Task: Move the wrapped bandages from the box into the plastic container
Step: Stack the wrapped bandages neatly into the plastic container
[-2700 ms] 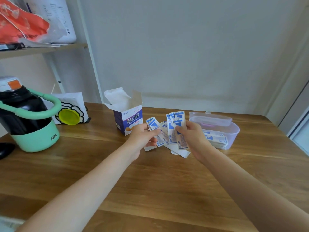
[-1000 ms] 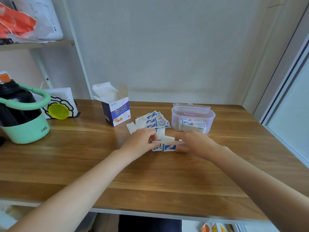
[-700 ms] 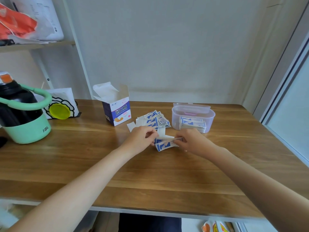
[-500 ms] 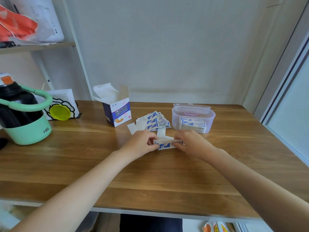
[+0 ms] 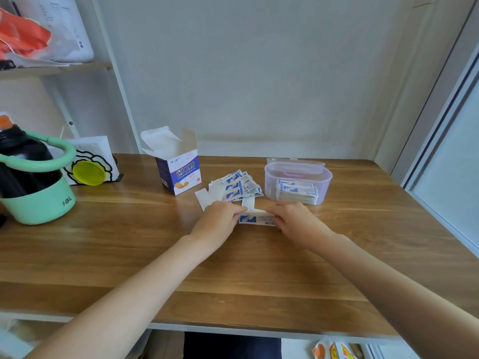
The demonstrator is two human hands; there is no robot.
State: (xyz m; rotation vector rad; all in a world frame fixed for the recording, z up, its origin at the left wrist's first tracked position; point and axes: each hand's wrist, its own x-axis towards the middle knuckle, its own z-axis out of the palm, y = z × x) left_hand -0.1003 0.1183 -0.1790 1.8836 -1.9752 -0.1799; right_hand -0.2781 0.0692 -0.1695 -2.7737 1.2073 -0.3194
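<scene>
Head camera view, looking down on a wooden tabletop point(image 5: 129, 255) against a pale wall. At far left stands a large black and mint-green jug point(image 5: 31, 174). Toward the back, an opened bandage box point(image 5: 178, 169) stands upright with its flaps raised. To the right sits a clear plastic container point(image 5: 298, 182), already holding a stack of wrapped bandages. Between box and container lies a loose pile of bandages point(image 5: 236, 186) on the wood. Nearer the viewer, the left hand point(image 5: 220, 221) and right hand point(image 5: 295, 220) each have their fingers clamped on one end of a small bundle of bandages point(image 5: 256, 218), which rests on the tabletop. To do this step well, square the bundle's edges before lifting, and keep both ends pinched so none slide out on the way to the container.
</scene>
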